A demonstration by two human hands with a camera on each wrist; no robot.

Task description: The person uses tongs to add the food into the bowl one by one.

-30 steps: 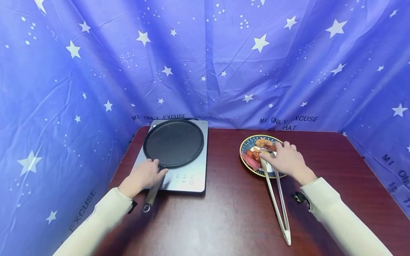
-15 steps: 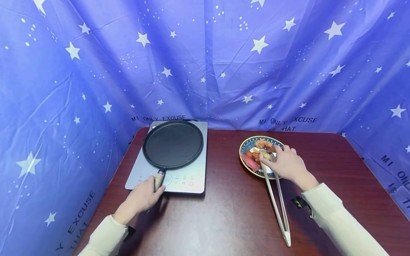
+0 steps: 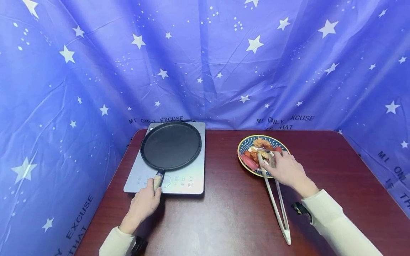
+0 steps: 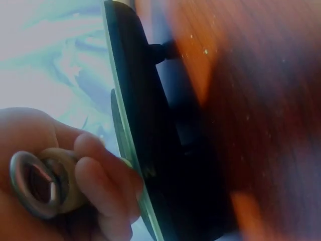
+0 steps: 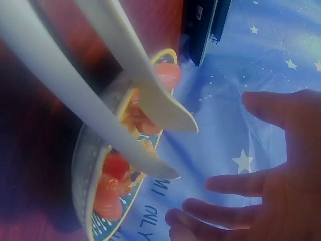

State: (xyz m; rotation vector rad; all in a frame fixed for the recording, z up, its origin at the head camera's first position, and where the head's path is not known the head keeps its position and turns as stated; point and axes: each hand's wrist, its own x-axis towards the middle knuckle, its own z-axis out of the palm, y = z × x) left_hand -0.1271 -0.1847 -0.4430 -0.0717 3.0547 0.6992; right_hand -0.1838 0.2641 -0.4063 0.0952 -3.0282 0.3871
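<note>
My left hand (image 3: 145, 201) grips the wooden handle (image 3: 157, 180) of a flat black frying pan (image 3: 171, 145). In the left wrist view the fingers (image 4: 108, 193) curl round that handle, and the metal ring (image 4: 34, 185) at its end pokes out. White tongs (image 3: 274, 206) lean with their tips over a patterned plate (image 3: 246, 141) of food, their joined end on the table. My right hand (image 3: 289, 170) hovers over the plate's right side. The right wrist view shows its fingers (image 5: 235, 186) spread, apart from the tong tips (image 5: 175, 120).
The pan sits on a silver induction cooker (image 3: 195, 177) with touch controls along its front. On the plate lie fried pieces (image 3: 261, 143), a pink piece (image 3: 248, 161) and other food. A starry blue curtain (image 3: 205, 71) borders the dark red table (image 3: 221, 220) at the back and sides.
My left hand has slid back along the handle, away from the pan, and now grips nearer its end. The right hand has shifted only slightly; pan, plate and tongs stay in place.
</note>
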